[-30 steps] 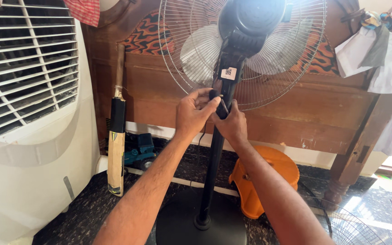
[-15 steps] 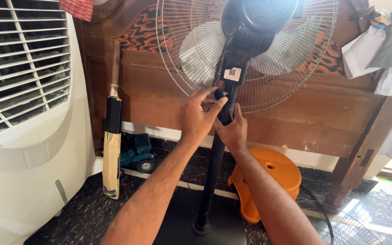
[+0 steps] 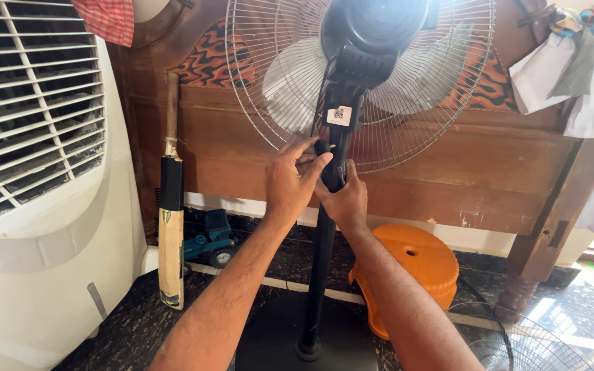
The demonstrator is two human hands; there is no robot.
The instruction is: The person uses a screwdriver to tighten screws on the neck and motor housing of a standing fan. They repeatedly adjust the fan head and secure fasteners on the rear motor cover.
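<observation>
A black pedestal fan (image 3: 372, 34) stands before me, its wire grille (image 3: 448, 89) and pale blades facing away. My left hand (image 3: 290, 182) pinches a small black knob at the top of the fan's pole (image 3: 319, 275), fingers curled onto it. My right hand (image 3: 344, 199) wraps the pole just below, on its right side. Both forearms reach up from the bottom of the head view. The fan's dark base (image 3: 269, 343) rests on the speckled floor.
A white air cooler (image 3: 36, 178) fills the left. A cricket bat (image 3: 170, 220) leans on a wooden headboard (image 3: 489, 178), with a teal toy vehicle (image 3: 207, 237) beside it. An orange plastic stool (image 3: 414, 264) lies right of the pole. A loose wire grille (image 3: 517, 343) is at lower right. White clothes (image 3: 586, 82) hang at right.
The view has shifted so the fan and hands sit further right and higher. My left-hand fingers have moved over the knob on the pole; the right hand keeps its hold.
</observation>
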